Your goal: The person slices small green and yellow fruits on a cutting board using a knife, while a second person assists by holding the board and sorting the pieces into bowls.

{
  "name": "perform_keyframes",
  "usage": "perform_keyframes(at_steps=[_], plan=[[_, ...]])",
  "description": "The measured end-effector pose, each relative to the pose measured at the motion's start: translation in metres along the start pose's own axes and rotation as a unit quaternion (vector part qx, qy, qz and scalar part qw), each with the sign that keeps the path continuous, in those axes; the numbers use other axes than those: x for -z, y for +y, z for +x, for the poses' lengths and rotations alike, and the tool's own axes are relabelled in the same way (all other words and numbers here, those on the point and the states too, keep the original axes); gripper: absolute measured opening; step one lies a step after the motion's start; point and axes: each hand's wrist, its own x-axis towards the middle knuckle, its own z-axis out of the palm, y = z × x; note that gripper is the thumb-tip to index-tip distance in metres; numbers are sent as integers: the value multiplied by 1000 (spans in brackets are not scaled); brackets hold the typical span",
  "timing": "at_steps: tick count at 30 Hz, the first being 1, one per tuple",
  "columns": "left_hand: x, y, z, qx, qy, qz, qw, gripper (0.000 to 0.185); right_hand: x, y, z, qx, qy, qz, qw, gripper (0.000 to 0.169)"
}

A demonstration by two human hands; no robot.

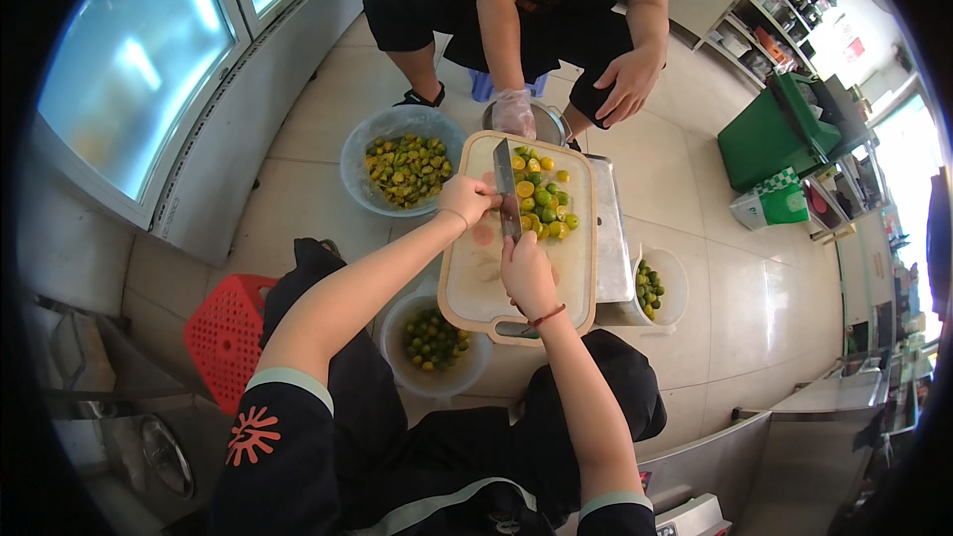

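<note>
In my right hand (530, 275) is the handle of a kitchen knife with a wide blade (505, 171), pointing away from me over a cutting board (476, 290). My left hand (467, 202) has its curled fingers against the left side of that blade; whether they pinch it is hidden. Whole and halved small green-orange citrus fruits (547, 201) lie on the board, just right of the knife. The board rests on a metal surface (614, 238) that shows along its right side.
A bowl of cut citrus (408, 171) stands left of the board. Whole fruits fill part of a tub (435, 342) near my legs and a white container (655, 286) at right. Opposite, a person's gloved hand (514, 113) reaches into a metal pot (549, 123). A red stool (227, 335) is at left.
</note>
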Motion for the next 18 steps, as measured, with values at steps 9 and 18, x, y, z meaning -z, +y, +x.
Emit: perform_keyframes(at_steps=[9, 18], plan=[[-7, -17, 2, -51, 35, -24, 998, 15, -6, 10, -32, 22, 7, -63, 998, 28], [1, 6, -4, 29, -4, -75, 997, 14, 12, 30, -46, 28, 26, 22, 999, 26]])
